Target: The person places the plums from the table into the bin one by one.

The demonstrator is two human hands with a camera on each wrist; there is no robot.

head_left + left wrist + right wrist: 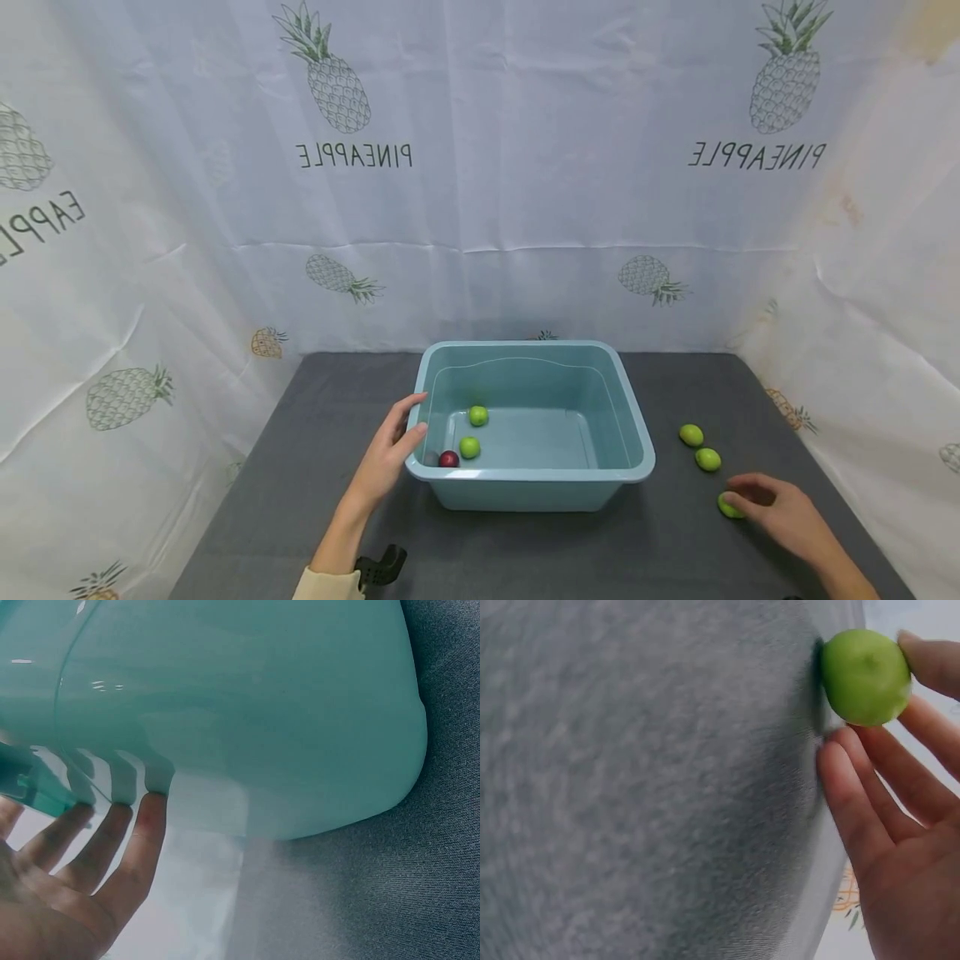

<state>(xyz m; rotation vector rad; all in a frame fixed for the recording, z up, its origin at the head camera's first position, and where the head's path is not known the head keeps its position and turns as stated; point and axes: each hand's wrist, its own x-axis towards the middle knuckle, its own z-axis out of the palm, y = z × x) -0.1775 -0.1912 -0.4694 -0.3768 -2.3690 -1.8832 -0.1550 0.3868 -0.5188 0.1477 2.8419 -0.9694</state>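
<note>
My left hand [384,457] holds the left rim of a light blue plastic basin [531,476]. Its thumb lies on the rim, and in the left wrist view the fingers [139,859] touch the basin's outer wall [292,720]. At the right of the table, my right hand [783,512] has thumb and fingers around a green lime [866,677], which sits on the dark cloth. Two more limes, a nearer one [707,459] and a farther one [691,435], lie just beyond that hand. Inside the basin are two limes [469,447] and a dark red round fruit [448,459].
A dark grey cloth [300,492] covers the table. White curtains [510,183] printed with pineapples stand behind and on both sides. A black strap with a mount [381,567] is on the left wrist.
</note>
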